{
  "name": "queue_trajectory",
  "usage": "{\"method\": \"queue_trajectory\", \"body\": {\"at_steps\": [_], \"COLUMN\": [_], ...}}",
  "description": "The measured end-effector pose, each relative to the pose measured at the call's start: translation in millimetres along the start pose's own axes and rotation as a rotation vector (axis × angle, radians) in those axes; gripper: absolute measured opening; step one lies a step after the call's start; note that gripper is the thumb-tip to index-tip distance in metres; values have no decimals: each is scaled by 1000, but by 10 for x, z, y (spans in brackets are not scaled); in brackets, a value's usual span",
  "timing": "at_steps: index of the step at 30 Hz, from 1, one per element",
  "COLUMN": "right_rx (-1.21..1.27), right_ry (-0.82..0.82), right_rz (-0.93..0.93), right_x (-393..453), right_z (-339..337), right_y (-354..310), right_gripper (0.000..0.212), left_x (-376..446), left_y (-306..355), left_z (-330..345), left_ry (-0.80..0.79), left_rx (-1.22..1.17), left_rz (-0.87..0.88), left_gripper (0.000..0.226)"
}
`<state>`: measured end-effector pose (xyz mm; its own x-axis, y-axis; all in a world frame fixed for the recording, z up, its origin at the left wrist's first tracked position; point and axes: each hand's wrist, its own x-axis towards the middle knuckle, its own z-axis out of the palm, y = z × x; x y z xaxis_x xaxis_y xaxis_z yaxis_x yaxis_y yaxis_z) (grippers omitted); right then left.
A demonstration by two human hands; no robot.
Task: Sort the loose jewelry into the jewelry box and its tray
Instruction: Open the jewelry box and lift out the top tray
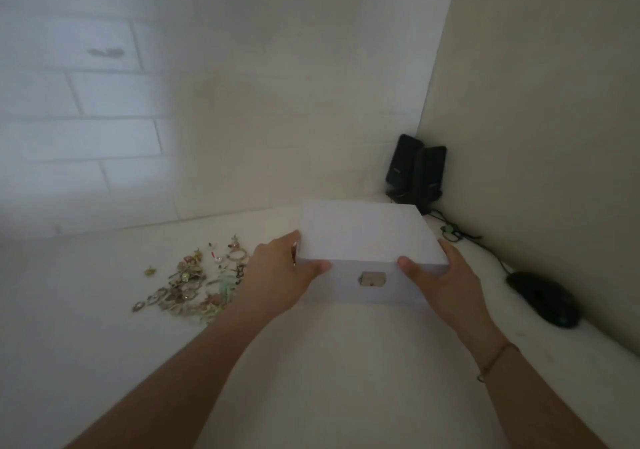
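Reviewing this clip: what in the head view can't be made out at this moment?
- Inside of the white jewelry box, and its tray: hidden by the closed lid.
- Fingers of the left hand and right hand: they wrap behind the box's sides; only the thumbs show in front.
- Single pieces in the loose jewelry pile: too small, tangled and blurred.
- Clasp details: blurred.
- Black speakers: dim, markings unreadable.

A home desk corner is indicated, most likely in a bedroom or study. A white tabletop (86, 344) is set into a corner, backed by a white brick-pattern wall (86, 109) at 10 o'clock and a plain beige wall (554, 102) at 2 o'clock. Two small black desktop speakers (414, 173) with trailing cables (464, 237) are seen at 1 o'clock, a black computer mouse (545, 299) at 3 o'clock, and loose jewelry (194, 282) is piled at 9 o'clock.
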<state>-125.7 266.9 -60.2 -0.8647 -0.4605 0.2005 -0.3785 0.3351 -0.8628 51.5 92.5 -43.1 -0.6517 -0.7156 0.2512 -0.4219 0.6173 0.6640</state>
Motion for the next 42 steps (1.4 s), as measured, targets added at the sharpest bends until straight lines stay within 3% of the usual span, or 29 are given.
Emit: {"method": "queue_trajectory", "body": {"at_steps": [4,6,8,11,13,16,18,24,27,30,36,39,42], "right_rx": [3,27,5,-323,-508,-674,-700,-669,-675,-545,-369,-368,-411], "right_ry": [0,16,193,527,468,290,285,258,250,215,81,115,108], "right_rz": [33,67,10,-373,-492,-439,-445,-533,-505,-441,-353,-311,-218], "right_x": [-421,-568,-718,-950,-1051,-1034,-980,-971,-956,-977,-953,-887,-810], "right_z": [-229,-276,-254,-88,40,146,165,228,231,194,150,155,101], "right_y": [23,36,20,-28,-34,-12,-11,-70,-71,-53,-12,57,54], "right_gripper": [89,94,90,42,28,35,40,35,44,40,51,58,50], "left_x": [-455,-648,-749,-790,-777,-766,-773,-772,-748,-674,-26,384,671], "left_y": [-12,-31,-87,-135,-159,-186,-188,-220,-217,-175,258,409,342], "left_z": [55,134,234,274,274,289,305,367,359,306,99,19,113], "left_ry": [35,37,30,61,87,95,102,184,205,221,409,265,47], "left_rx": [-57,-74,-13,-44,-97,-165,-181,-120,-117,-108,-378,-546,-601], "left_rz": [54,40,43,64,61,1,-6,42,35,83,109,97,105], "left_gripper": [40,59,80,80,75,63,58,69,69,64,59,49,73]}}
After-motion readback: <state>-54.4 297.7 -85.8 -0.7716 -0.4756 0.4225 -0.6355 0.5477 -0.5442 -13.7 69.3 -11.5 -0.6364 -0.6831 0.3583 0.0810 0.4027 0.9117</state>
